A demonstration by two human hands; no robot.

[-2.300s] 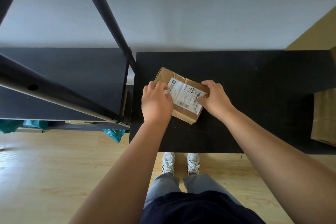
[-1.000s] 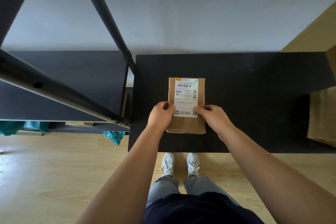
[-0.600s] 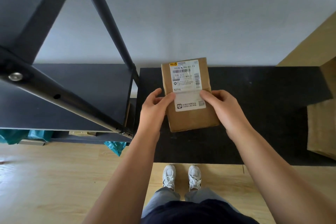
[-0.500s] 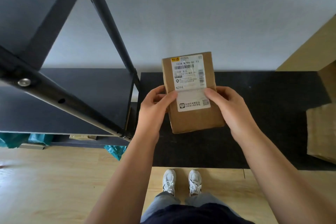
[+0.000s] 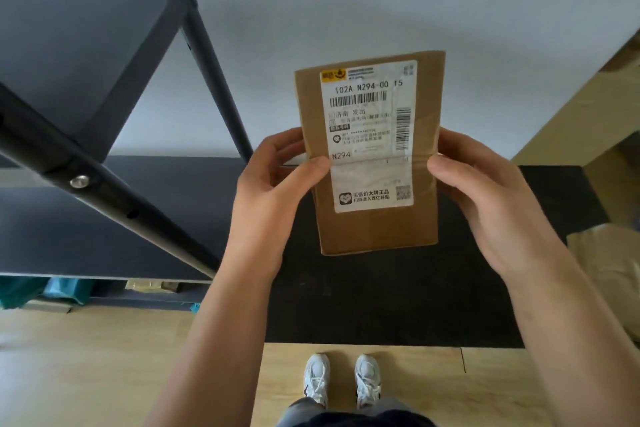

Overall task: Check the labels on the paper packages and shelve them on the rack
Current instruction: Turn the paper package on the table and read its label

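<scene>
A brown paper package (image 5: 375,229) is held upright in the air above the black table (image 5: 381,305). Its white shipping label (image 5: 372,135) faces me and reads "102A N294-00 15". My left hand (image 5: 270,198) grips the package's left edge, thumb on the front. My right hand (image 5: 491,198) grips its right edge the same way. The black metal rack (image 5: 104,191) stands to the left, with a dark shelf (image 5: 62,232) at about table height and another shelf (image 5: 69,45) above it.
Another brown paper package (image 5: 609,274) lies at the table's right end. A tan board (image 5: 585,114) leans at the far right. Teal bags (image 5: 41,291) sit under the rack's lower shelf. A slanted rack bar (image 5: 114,198) crosses the left foreground. Wooden floor lies below.
Both hands turned the package label-up on the table, then lifted it off and raised it closer to my view. The camera tilted upward with it.
</scene>
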